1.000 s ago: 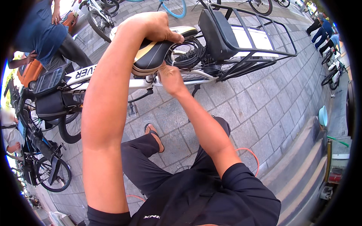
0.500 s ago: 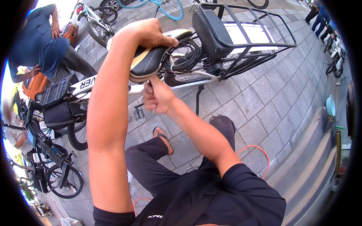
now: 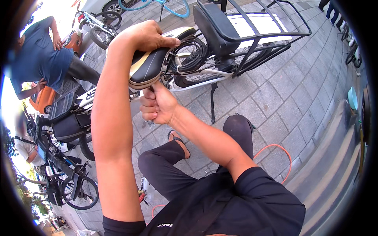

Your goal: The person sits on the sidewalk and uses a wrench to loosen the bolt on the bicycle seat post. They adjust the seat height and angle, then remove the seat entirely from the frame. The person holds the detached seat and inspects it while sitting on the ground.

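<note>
A black, yellow and cream bicycle saddle [image 3: 151, 63] belongs to a white bike with a big rear rack. My left hand [image 3: 147, 37] is wrapped over its far side, a digit lying across the top. Just under the saddle's near edge, my right hand [image 3: 159, 104] is closed, with curled fingers and its thumb reaching up to the underside. Whatever the right hand grips is hidden. A coil of black cable [image 3: 193, 55] hangs behind the saddle, close to my left hand.
The rear rack [image 3: 256, 39] juts to the right, and a kickstand [image 3: 213, 102] meets the paving. A black bag [image 3: 71, 126] sits on the frame at left. One person [image 3: 43, 59] stands beyond it. An orange hose [image 3: 289, 161] curves near my knee, beside steps [image 3: 327, 165].
The view has shifted a little, with the bike sitting slightly further left. My left hand keeps its hold on the saddle; my right hand has turned slightly beneath it, its fingers still curled.
</note>
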A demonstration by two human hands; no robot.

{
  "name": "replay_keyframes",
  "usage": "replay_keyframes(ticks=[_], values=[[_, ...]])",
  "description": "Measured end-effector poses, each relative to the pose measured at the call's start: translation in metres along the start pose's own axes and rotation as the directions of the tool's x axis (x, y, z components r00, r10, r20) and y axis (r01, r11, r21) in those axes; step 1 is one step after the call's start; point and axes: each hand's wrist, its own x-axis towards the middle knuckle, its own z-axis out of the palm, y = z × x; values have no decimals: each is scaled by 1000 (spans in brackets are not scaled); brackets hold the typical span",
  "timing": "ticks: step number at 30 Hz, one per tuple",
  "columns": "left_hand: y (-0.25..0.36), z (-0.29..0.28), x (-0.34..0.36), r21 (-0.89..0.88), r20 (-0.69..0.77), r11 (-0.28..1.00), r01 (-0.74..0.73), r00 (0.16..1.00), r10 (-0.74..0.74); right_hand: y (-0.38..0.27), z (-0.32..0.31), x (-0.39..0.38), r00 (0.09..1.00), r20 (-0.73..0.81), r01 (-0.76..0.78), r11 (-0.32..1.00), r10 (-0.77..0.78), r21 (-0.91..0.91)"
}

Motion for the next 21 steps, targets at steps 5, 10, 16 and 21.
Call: replay_keyframes(ticks=[5,10,16,21], values=[[1,1,0,-16,-8,999,48,999,-48,-57,-25,-12,816,-182,75,413,-549,-908],[1,4,7,63,10,996,55,998,-55,-13,-12,-4,982,-180,8,964,-58,-267],[10,-1,0,17,27,995,101,994,-101,-23,-12,-7,977,-169,46,898,-132,-437],[17,2,1,-2,28,993,121,992,-121,-48,16,-34,812,-48,202,358,-581,-912]])
